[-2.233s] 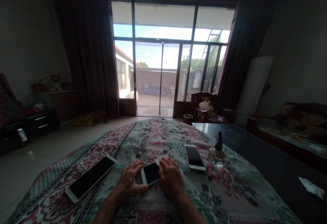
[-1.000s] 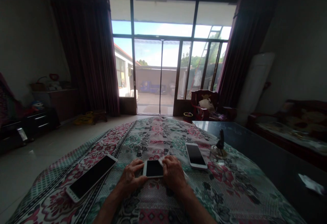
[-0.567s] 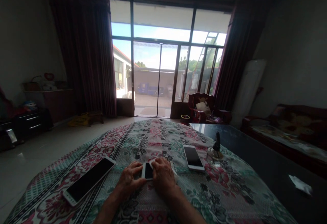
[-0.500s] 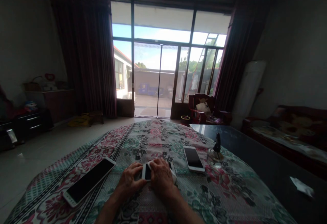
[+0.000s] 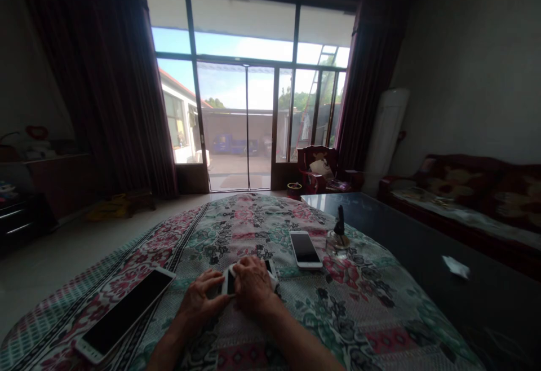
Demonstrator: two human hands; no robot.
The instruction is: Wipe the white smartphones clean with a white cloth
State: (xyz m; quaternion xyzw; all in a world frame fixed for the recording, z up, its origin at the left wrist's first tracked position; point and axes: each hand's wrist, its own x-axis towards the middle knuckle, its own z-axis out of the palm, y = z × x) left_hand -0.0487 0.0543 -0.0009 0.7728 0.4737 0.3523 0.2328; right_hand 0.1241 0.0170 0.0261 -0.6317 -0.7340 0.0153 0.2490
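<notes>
A white phone [image 5: 230, 283] with a dark screen lies crosswise on the flowered cloth in front of me, mostly covered by my hands. My left hand [image 5: 201, 299] grips its left end, thumb on the near edge and fingers at the far edge. Over the screen, my right hand [image 5: 256, 285] presses down with bent fingers on a white wipe or tissue [image 5: 274, 285], which shows only at the edges of the hand. To the right rests another white phone [image 5: 305, 250], face up. A larger white phone [image 5: 127, 312] lies slanted on the left.
A clear glass bottle [image 5: 337, 242] with a black spray top stands beyond the right phone. The flowered cloth [image 5: 338, 309] covers the table. On the dark surface [image 5: 422, 281] at right lies a crumpled white wrapper [image 5: 456, 268]. A wooden armchair [image 5: 319, 168] stands near the glass doors.
My view has turned to the right, so the whole scene sits further left. Both hands stay at the middle phone, with little visible shift along it.
</notes>
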